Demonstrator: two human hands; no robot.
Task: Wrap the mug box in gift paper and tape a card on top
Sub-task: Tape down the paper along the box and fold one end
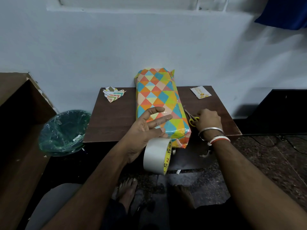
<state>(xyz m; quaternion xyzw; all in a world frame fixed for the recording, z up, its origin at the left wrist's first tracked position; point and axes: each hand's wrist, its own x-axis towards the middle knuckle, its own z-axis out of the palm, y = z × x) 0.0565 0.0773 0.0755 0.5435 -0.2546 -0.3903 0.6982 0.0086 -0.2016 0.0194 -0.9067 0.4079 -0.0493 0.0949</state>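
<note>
The mug box (159, 103), wrapped in paper with coloured triangles, lies lengthwise in the middle of the small brown table (113, 123), its near end overhanging the front edge. My left hand (146, 128) hovers over the box's near left side with its upper fingers spread. A roll of clear tape (157, 155) hangs just under this hand, off the table; how the lower fingers hold it is hidden. My right hand (207, 120) grips the yellow-handled scissors (193, 121) lying beside the box's right side. The small card (200, 92) lies at the table's far right.
Torn scraps of gift paper (113, 95) lie at the table's far left corner. A bin lined with a green bag (64, 131) stands on the floor to the left. A wooden shelf unit (20, 113) is further left. My bare feet (127, 190) are below the table.
</note>
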